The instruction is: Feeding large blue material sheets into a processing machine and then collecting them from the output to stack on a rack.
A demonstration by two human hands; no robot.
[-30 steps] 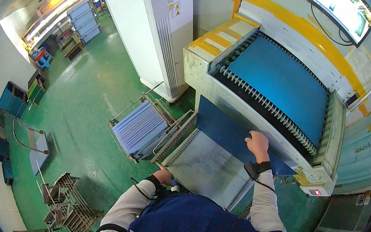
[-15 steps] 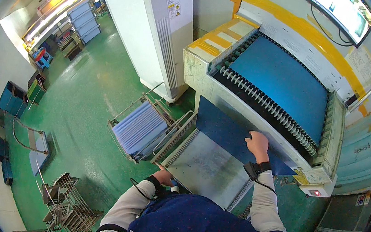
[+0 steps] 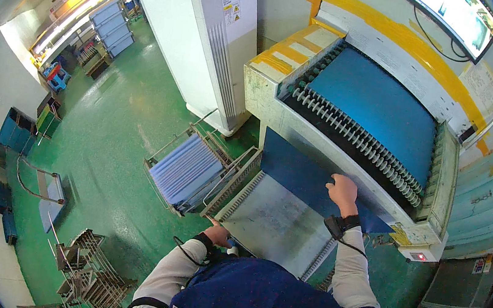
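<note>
A dark blue sheet (image 3: 300, 170) hangs down from the front of a roller conveyor machine (image 3: 354, 130) onto a slotted metal tray (image 3: 275, 222) in front of me. My right hand (image 3: 342, 192) rests on the blue sheet's upper right part, fingers curled at its edge near the machine's front lip. My left hand (image 3: 218, 235) grips the near left edge of the metal tray. Another blue sheet (image 3: 381, 106) lies flat on the machine's rollers.
A wire cart (image 3: 186, 168) stacked with pale blue sheets stands to the left of the tray. A tall white cabinet (image 3: 209, 32) rises behind it. Empty metal racks (image 3: 90, 276) sit on the green floor at lower left. A screen (image 3: 460, 20) hangs at upper right.
</note>
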